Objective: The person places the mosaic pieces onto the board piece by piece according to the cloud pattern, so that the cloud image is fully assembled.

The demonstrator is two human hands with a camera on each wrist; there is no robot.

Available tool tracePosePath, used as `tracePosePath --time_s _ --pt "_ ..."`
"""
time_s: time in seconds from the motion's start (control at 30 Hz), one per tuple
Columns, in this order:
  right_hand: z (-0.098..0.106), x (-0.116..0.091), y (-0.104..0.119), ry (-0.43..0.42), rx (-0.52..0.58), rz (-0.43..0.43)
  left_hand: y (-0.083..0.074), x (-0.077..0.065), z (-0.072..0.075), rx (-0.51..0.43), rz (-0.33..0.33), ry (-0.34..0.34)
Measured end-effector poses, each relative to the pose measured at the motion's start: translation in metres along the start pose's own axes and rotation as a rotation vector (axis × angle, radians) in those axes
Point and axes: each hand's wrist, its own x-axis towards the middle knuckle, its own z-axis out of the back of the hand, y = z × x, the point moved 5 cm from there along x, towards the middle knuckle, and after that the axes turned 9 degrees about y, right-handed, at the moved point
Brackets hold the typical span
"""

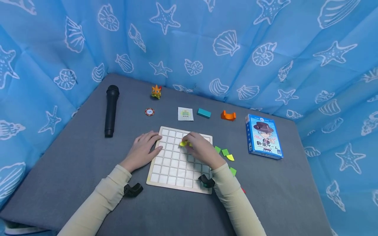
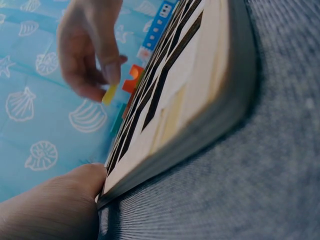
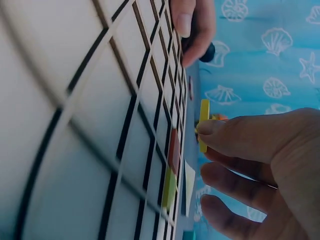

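A white grid board [image 1: 177, 187] with a pale wooden rim lies in the middle of the table. My left hand [image 1: 141, 151] rests at its left edge, fingers extended and thumb touching the rim. Over the upper part of the grid, my right hand [image 1: 203, 150] pinches a thin yellow tile [image 3: 204, 125] between thumb and index finger. In the right wrist view, a red tile [image 3: 174, 152] and a yellow-green tile [image 3: 169, 190] sit side by side in the grid beneath it; my right hand mostly hides that area in the head view.
Loose green tiles [image 1: 225, 152] and a yellow tile [image 1: 230, 157] lie right of the board. Behind it are a patterned card [image 1: 185, 114], teal block [image 1: 204, 113], orange block [image 1: 228, 115], poker chip [image 1: 149, 112] and figurine [image 1: 156, 91]. A microphone [image 1: 111, 111] and blue box [image 1: 263, 136] flank these.
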Motion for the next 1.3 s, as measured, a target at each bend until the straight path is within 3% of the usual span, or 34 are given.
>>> tracePosePath --time_s 0.13,0.33,1.3 --pt "-0.003 0.011 0.002 0.010 -0.015 0.021 -0.002 0.000 -0.003 -0.008 0.004 0.010" --pt "-0.011 0.022 -0.001 0.049 -0.057 -0.015 -0.003 0.000 -0.005 -0.002 0.014 0.008" --pt "-0.014 0.026 -0.004 0.052 -0.117 -0.016 0.000 0.000 -0.003 0.023 0.021 -0.018"
